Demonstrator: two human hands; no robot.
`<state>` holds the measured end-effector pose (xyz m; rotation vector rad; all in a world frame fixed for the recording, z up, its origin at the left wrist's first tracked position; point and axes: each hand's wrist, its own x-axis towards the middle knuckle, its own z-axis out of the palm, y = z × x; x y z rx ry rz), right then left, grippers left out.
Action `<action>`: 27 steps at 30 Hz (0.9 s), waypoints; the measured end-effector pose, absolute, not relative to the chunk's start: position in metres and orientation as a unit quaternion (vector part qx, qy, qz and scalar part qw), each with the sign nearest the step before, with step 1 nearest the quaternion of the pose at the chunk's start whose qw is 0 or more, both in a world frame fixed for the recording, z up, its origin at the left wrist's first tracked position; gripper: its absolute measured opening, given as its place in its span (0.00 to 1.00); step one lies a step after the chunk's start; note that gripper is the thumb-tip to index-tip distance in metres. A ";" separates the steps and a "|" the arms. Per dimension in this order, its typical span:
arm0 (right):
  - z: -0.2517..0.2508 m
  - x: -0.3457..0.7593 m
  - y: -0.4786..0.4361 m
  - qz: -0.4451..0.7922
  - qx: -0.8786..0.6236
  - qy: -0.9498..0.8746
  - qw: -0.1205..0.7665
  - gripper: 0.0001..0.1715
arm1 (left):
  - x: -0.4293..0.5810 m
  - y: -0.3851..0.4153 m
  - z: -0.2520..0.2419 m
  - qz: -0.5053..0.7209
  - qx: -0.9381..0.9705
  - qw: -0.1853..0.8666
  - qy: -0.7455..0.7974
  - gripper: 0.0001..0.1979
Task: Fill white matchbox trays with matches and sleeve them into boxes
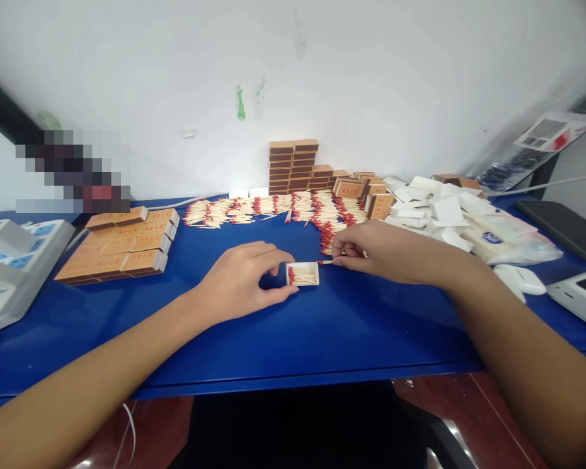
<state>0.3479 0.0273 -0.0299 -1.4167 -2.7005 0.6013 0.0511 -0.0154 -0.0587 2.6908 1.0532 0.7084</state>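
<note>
My left hand [241, 280] pinches the left end of a small white matchbox tray [303, 273] that lies on the blue table [322, 332] and holds a few red-tipped matches. Just right of the tray, my right hand [371, 251] pinches a red-tipped match [325, 262], its tip pointing at the tray's right edge. A long row of loose red-tipped matches [283, 210] lies behind both hands.
Brown matchboxes [122, 244] are laid out at the left and a stack of brown matchboxes [293, 166] stands against the wall. White empty trays [434, 208] pile up at the right. A power strip [10, 260] sits far left, a white mouse [520, 279] far right.
</note>
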 end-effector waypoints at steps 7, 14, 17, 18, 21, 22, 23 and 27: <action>-0.029 0.348 0.027 0.197 -0.457 -0.867 0.017 0.09 | 0.051 -0.015 -0.059 0.239 0.902 0.082 0.351 0.15; -0.029 0.348 0.027 0.197 -0.460 -0.866 0.011 0.08 | 0.051 -0.016 -0.058 0.235 0.902 0.081 0.352 0.14; -0.030 0.348 0.027 0.197 -0.458 -0.867 0.016 0.10 | 0.051 -0.016 -0.059 0.234 0.901 0.085 0.354 0.15; -0.030 0.349 0.027 0.197 -0.457 -0.867 0.020 0.10 | 0.051 -0.015 -0.059 0.235 0.901 0.085 0.354 0.15; -0.030 0.348 0.027 0.197 -0.461 -0.864 0.041 0.10 | 0.051 -0.015 -0.059 0.233 0.901 0.084 0.356 0.15; -0.030 0.348 0.027 0.198 -0.463 -0.863 0.048 0.10 | 0.051 -0.015 -0.059 0.232 0.901 0.084 0.357 0.15; -0.029 0.347 0.026 0.199 -0.464 -0.862 0.053 0.11 | 0.051 -0.015 -0.059 0.232 0.901 0.084 0.357 0.14; -0.025 0.344 0.024 0.180 -0.459 -0.867 0.072 0.12 | 0.051 -0.015 -0.059 0.236 0.900 0.083 0.357 0.15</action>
